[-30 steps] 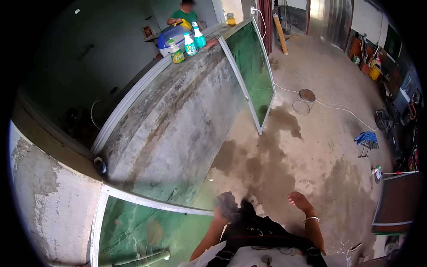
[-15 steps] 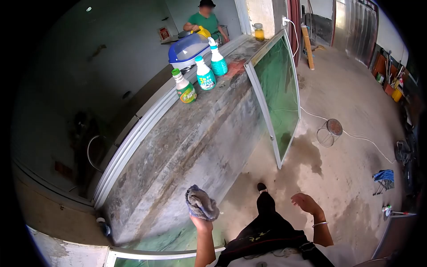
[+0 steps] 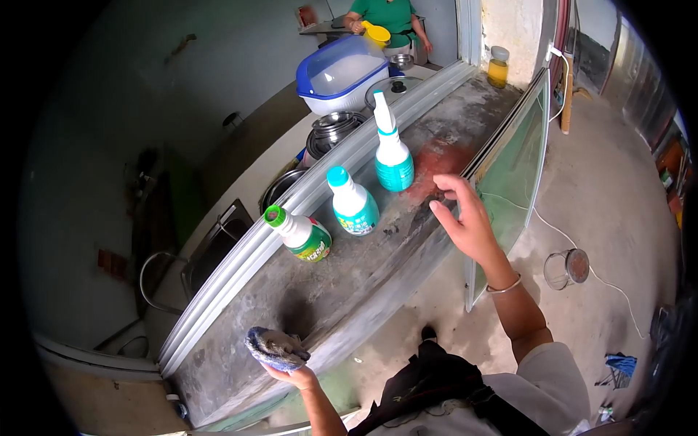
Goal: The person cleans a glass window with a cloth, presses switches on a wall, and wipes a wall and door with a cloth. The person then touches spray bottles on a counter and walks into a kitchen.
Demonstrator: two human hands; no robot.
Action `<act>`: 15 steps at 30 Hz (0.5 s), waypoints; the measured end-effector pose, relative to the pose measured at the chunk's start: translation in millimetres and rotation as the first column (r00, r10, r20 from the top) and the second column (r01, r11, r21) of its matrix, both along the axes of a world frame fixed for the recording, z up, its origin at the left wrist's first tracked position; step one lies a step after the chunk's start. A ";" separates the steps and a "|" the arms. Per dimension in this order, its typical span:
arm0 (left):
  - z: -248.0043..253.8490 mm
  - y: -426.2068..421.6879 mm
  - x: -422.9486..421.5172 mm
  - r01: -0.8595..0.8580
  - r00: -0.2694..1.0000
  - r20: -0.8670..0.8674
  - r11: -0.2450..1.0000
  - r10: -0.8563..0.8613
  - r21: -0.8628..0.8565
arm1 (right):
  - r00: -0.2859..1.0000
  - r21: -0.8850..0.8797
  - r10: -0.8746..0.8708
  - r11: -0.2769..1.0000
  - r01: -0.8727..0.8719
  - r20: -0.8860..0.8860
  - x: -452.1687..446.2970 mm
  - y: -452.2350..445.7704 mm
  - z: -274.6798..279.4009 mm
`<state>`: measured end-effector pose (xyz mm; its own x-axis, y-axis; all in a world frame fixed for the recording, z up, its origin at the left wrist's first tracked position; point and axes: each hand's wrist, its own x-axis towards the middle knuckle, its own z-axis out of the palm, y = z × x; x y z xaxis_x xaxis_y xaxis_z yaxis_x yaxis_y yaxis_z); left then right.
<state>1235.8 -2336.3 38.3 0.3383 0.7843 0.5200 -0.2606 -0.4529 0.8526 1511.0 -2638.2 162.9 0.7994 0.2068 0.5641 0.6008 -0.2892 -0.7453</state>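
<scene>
My left hand (image 3: 297, 376) grips a bunched grey-blue cloth (image 3: 276, 350) over the near end of the concrete ledge (image 3: 240, 338). Reaching out above the ledge, my right hand (image 3: 469, 218) holds nothing, its thumb and fingers apart. It is nearest to a teal-and-white spray bottle (image 3: 395, 163), with a gap between them. To the left of that stands a white bottle with a teal cap (image 3: 353, 207). Beside it is a bottle with a green cap and green label (image 3: 302, 237). All three bottles stand upright on the ledge.
A green glass window sash (image 3: 509, 174) leans against the ledge at right. Behind the white track (image 3: 218, 291) are a blue-lidded container (image 3: 342, 76) and metal bowls (image 3: 336, 129). A person in green (image 3: 385, 22) holds a yellow scoop. A stool (image 3: 567, 269) and cable are on the floor.
The view has come closer to the ledge. My right hand has risen from beside my body to above the ledge near the bottles. My left hand has carried the cloth over the ledge.
</scene>
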 end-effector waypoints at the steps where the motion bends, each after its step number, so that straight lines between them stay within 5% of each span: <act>1: -7.1 2.3 -1.6 -0.035 0.999 0.001 0.990 0.035 0.138 | 0.999 0.017 -0.015 1.000 0.014 0.050 13.0 8.2 -3.3; 6: 5.2 2.4 3.8 -0.177 0.984 0.017 0.984 0.177 0.011 | 0.994 0.091 0.072 0.993 -0.079 0.080 81.5 55.2 -6.1; 8: 0.0 2.6 4.1 -0.154 0.988 0.029 0.975 0.151 0.163 | 0.998 0.077 0.035 0.996 -0.039 0.061 88.7 61.9 -10.2; 10: 12.0 -1.2 1.8 -0.163 0.986 -0.020 0.973 0.168 0.161 | 0.997 -0.042 -0.059 0.998 0.057 -0.048 88.6 63.7 6.8; 15: 9.9 1.5 2.1 -0.108 0.991 -0.053 0.973 0.121 0.204 | 0.993 -0.010 -0.078 0.997 0.077 -0.094 92.5 68.0 4.0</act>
<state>1237.8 -2334.8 48.2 0.2900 0.7018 0.6507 -0.1446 -0.6400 0.7546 1603.4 -2570.1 166.8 0.8626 0.1458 0.4845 0.5037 -0.3371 -0.7954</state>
